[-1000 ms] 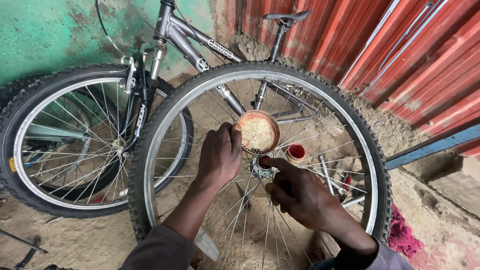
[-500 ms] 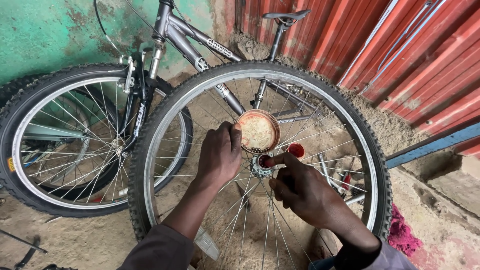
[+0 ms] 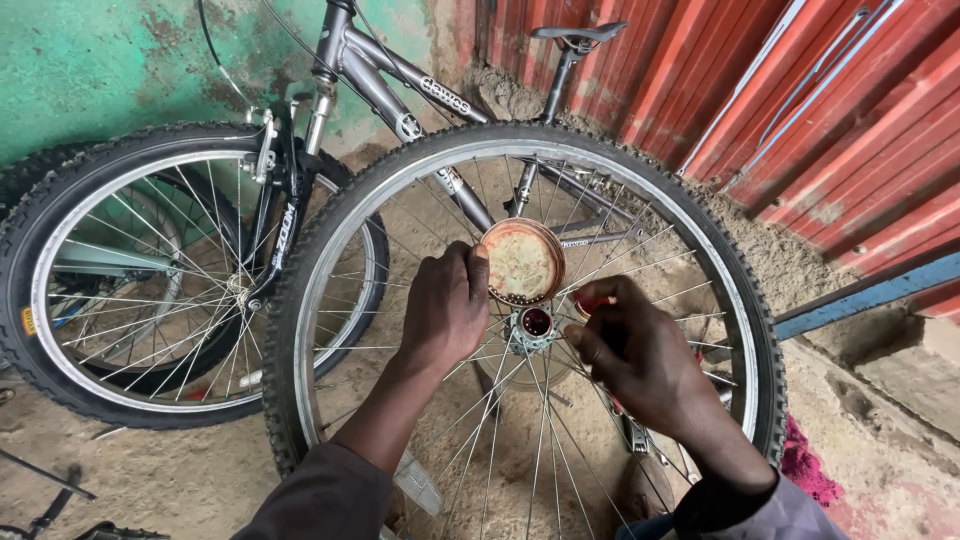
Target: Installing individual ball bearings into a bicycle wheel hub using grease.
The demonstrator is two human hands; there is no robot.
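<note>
Two hands working at a spoked black-tyred bicycle wheel: left hand gripping round rusty grease tin above hub; right hand pinching something unidentifiable. Tilting tin risks spilling grease.

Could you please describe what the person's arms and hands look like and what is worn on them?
Both hands, left hand and right hand, are bare: no gloves, rings or watch visible. Each forearm ends in a pushed-up greyish-purple sleeve at the frame's bottom edge.

Both bare forearms emerge from pushed-up greyish-purple long sleeves.
</note>
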